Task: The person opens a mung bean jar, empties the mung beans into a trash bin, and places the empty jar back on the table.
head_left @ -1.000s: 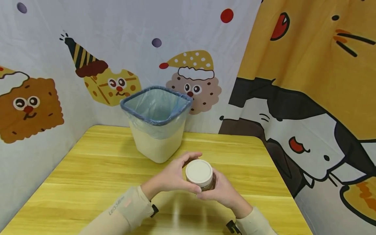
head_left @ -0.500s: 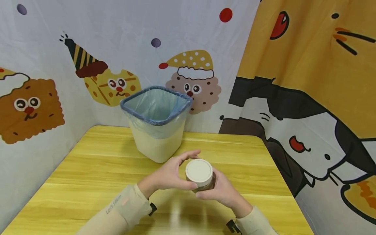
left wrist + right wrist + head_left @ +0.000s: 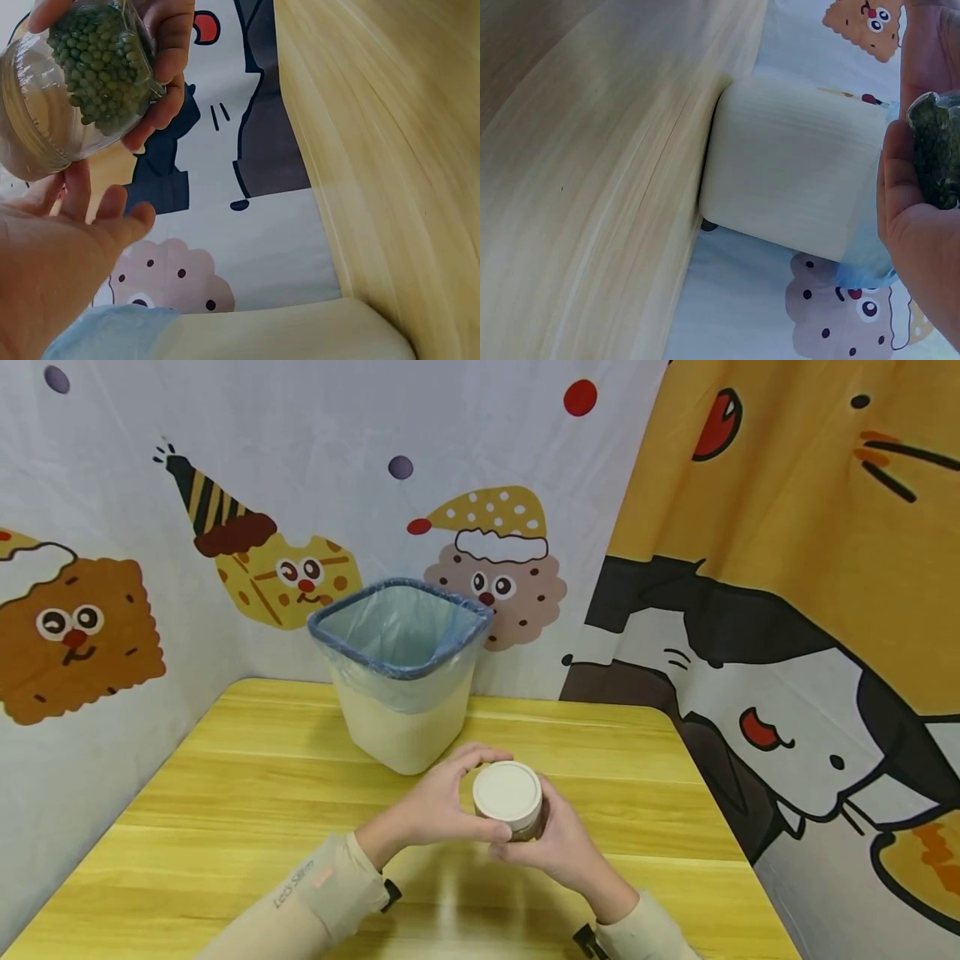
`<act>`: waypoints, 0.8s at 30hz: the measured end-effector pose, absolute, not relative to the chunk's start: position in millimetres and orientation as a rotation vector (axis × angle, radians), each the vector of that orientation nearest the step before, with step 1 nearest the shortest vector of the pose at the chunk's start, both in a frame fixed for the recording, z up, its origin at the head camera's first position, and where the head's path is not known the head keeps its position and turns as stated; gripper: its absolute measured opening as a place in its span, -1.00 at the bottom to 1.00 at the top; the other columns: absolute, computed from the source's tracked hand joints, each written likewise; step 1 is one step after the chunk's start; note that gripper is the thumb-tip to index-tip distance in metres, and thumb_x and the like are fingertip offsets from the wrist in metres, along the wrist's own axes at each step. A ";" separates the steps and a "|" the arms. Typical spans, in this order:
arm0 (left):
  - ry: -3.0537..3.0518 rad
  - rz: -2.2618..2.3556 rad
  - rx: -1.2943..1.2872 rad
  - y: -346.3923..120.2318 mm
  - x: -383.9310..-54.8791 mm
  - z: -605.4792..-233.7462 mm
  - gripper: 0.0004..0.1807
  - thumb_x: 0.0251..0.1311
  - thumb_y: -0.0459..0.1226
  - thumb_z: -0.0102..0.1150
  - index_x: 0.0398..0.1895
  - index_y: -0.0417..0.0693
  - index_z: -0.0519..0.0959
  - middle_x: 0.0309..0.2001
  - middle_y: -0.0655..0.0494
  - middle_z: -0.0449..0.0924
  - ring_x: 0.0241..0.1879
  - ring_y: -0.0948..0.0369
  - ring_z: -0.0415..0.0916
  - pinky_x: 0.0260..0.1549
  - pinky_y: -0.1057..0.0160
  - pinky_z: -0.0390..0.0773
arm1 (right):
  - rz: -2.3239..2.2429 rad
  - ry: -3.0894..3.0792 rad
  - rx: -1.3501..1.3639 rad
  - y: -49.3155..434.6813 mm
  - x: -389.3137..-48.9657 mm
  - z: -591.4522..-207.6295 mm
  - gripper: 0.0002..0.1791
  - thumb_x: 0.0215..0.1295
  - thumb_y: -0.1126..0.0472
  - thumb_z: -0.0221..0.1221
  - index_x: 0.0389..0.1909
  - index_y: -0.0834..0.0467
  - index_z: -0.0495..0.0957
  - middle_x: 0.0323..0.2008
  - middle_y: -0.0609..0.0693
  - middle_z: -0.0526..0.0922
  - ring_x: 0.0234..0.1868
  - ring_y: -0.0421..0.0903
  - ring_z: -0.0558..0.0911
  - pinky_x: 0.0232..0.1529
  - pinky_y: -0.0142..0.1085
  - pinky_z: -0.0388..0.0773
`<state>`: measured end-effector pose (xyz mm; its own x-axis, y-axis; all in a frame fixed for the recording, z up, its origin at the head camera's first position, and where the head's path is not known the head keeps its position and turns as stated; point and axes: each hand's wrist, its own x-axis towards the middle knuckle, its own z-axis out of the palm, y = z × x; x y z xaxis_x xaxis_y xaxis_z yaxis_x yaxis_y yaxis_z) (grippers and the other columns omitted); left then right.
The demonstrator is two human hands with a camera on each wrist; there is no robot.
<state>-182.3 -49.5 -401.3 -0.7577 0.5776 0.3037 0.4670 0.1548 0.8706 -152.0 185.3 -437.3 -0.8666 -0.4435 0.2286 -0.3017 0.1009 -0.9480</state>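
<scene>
A clear jar (image 3: 94,124) with small round green beans inside is held up over the table in both hands. Its cream lid (image 3: 507,793) faces up toward the head camera. My left hand (image 3: 438,802) curves round the lid, thumb at the front and fingers at the far side. From the right, my right hand (image 3: 566,847) grips the jar's body. In the left wrist view, the right hand's fingers (image 3: 172,45) wrap the lower part of the jar. The right wrist view shows only a piece of the jar at its edge.
A cream trash bin (image 3: 405,739) lined with a pale blue bag (image 3: 401,697) stands at the back of the wooden table (image 3: 247,793), beyond the hands. Cartoon-printed curtains (image 3: 285,427) hang behind the table and along its right side.
Half a second ago the left hand had loosened and shifted slightly left. Now it has moved back in, closer round the lid. The right hand and jar have risen slightly.
</scene>
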 end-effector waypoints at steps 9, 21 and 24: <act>2.186 1.703 1.076 -53.1 -182.5 -401.9 -0.08 0.16 -0.10 0.60 0.59 0.02 0.38 0.49 0.18 0.50 0.49 0.13 0.41 0.52 -0.13 0.33 | -1.883 2.159 -0.811 189.2 -152.7 -438.8 -0.04 0.16 0.35 0.53 0.56 0.06 0.29 0.33 0.16 0.52 0.24 -0.04 0.61 0.22 -0.24 0.65; 2.367 1.638 1.007 -44.9 -180.7 -402.6 -0.11 -0.13 -0.09 0.78 0.37 0.10 0.58 0.20 0.24 0.57 0.14 0.22 0.45 0.19 0.16 0.50 | -1.858 2.153 -0.856 185.6 -152.6 -440.7 -0.04 0.18 0.36 0.50 0.56 0.03 0.27 0.37 0.18 0.49 0.27 -0.01 0.61 0.23 -0.25 0.67; 2.395 1.636 1.001 -43.7 -181.0 -402.2 -0.13 -0.15 -0.08 0.80 0.33 0.10 0.60 0.17 0.24 0.57 0.12 0.22 0.44 0.17 0.17 0.49 | -1.858 2.157 -0.858 185.9 -153.8 -442.3 -0.04 0.18 0.36 0.50 0.57 0.04 0.26 0.36 0.19 0.49 0.25 0.00 0.61 0.21 -0.24 0.68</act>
